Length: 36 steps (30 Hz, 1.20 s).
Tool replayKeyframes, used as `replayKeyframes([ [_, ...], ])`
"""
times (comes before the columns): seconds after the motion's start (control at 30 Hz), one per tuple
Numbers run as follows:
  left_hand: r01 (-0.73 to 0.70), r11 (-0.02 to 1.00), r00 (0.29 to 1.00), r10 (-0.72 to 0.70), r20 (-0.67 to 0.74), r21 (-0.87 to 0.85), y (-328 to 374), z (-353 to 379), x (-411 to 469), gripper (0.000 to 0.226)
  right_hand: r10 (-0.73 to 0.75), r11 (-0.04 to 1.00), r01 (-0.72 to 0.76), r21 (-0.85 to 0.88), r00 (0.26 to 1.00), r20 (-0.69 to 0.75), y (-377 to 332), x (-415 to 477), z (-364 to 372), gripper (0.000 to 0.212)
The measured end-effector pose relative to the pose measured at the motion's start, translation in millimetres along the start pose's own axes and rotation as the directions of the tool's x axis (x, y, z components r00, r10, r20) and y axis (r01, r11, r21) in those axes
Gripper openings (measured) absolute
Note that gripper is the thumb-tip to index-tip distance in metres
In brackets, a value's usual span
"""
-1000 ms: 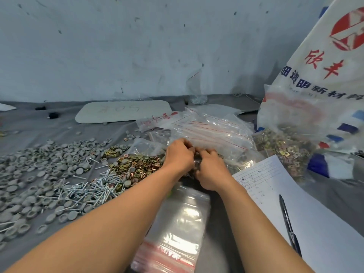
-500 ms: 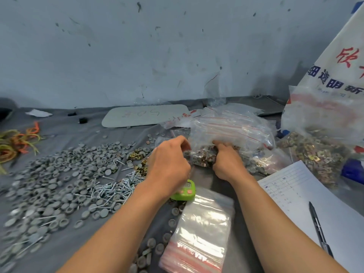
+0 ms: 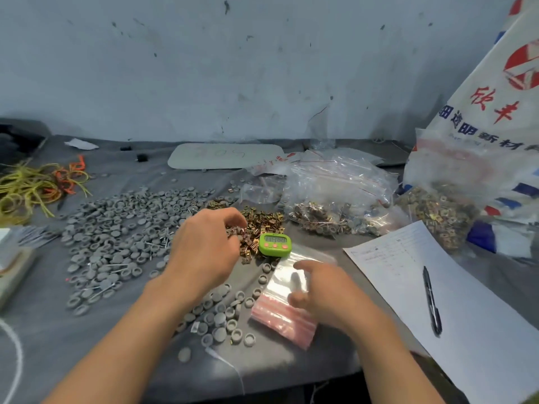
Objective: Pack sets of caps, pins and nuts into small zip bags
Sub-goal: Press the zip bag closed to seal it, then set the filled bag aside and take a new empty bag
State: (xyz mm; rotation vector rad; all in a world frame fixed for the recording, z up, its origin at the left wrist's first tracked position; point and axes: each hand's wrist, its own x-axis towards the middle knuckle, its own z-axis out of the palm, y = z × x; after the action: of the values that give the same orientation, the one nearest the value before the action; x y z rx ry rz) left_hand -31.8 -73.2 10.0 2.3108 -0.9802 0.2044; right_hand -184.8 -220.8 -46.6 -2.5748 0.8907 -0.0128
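zip bags (image 3: 277, 313): a flat stack of empty ones lies on the counter (image 3: 87, 345) near its front edge, pink zip strips towards us, just below the green timer (image 3: 275, 244).
packed bags (image 3: 329, 220): a heap of filled ones sits further back on the right, well apart from both hands.
loose parts: grey caps (image 3: 116, 228) are spread wide on the left with thin pins (image 3: 159, 244) lying among them, and the brass-coloured nuts (image 3: 262, 225) are piled beside the timer.
left hand (image 3: 204, 246): it hangs over the near edge of the nuts with its fingers (image 3: 230, 217) curled down. we cannot tell whether they already pinch a nut.
right hand (image 3: 323, 287): it is blurred over the empty stack, forefinger stretched forward and thumb held apart from it. it grips nothing that we can see.
what changed: a second ago both hands were together at the packed heap. now they have parted and come back towards us, the left to the nuts and the right to the empty stack.
what it means: we judge that one set is finished and laid with the others, and that a new set is starting.
next: we expect the right hand to peel off the top bag while the left gathers nuts.
watch for: the thin bags cling together, so two may lift at once.
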Motion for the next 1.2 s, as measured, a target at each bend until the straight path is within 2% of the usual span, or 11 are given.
replayKeyframes([
  [0.1, 0.024, 0.999, 1.000, -0.024, 0.006, -0.047, -15, 1, -20, 0.030, -0.030, 0.995, 0.034, -0.099, 0.999, 0.039, 0, -5, 7, 0.028],
  [0.23, 0.061, 0.980, 0.998, -0.053, 0.043, -0.190, -24, 24, -45, 0.029, -0.026, 0.976, 0.014, -0.216, 0.998, -0.052, -9, -7, 5, 0.004],
  [0.47, -0.095, 0.976, 0.971, 0.134, 0.198, -0.197, -10, 65, -59, 0.018, 0.045, 0.971, -0.097, -0.217, 0.971, -0.235, -22, 1, 17, 0.023],
  [0.63, -0.142, 0.985, 0.955, 0.163, 0.246, -0.100, -13, 75, -71, 0.020, 0.008, 1.000, -0.011, -0.024, 0.992, -0.124, -12, 1, 17, 0.008],
  [0.73, -0.210, 0.976, 0.940, 0.216, 0.263, -0.050, -16, 79, -74, 0.035, -0.036, 0.996, 0.027, -0.081, 0.994, -0.106, -13, -1, 20, 0.006],
  [0.83, -0.241, 0.970, 0.938, 0.237, 0.253, -0.014, -18, 82, -76, 0.040, 0.032, 0.999, -0.032, -0.002, 0.987, -0.157, -15, 1, 18, 0.018],
  [0.93, -0.289, 0.956, 0.922, 0.267, 0.279, 0.039, -17, 84, -77, 0.040, 0.116, 0.954, -0.012, 0.300, 0.936, -0.331, -12, -4, 10, 0.022],
  [1.0, -0.308, 0.950, 0.914, 0.279, 0.293, 0.057, -18, 84, -77, 0.040, 0.200, 0.789, 0.076, 0.610, 0.907, -0.371, -12, -8, 1, 0.028],
  [1.07, -0.316, 0.946, 0.910, 0.280, 0.305, 0.075, -19, 82, -77, 0.041, 0.261, 0.430, 0.166, 0.888, 0.918, -0.298, -15, -10, -8, 0.034],
  [1.13, -0.326, 0.940, 0.904, 0.280, 0.321, 0.096, -19, 82, -78, 0.042, 0.250, 0.028, 0.189, 0.982, 0.950, -0.190, -15, -11, -18, 0.031],
  [1.2, -0.331, 0.936, 0.903, 0.277, 0.329, 0.119, -16, 82, -79, 0.042, 0.139, -0.326, 0.135, 0.936, 0.986, -0.094, -11, -13, -26, 0.027],
])
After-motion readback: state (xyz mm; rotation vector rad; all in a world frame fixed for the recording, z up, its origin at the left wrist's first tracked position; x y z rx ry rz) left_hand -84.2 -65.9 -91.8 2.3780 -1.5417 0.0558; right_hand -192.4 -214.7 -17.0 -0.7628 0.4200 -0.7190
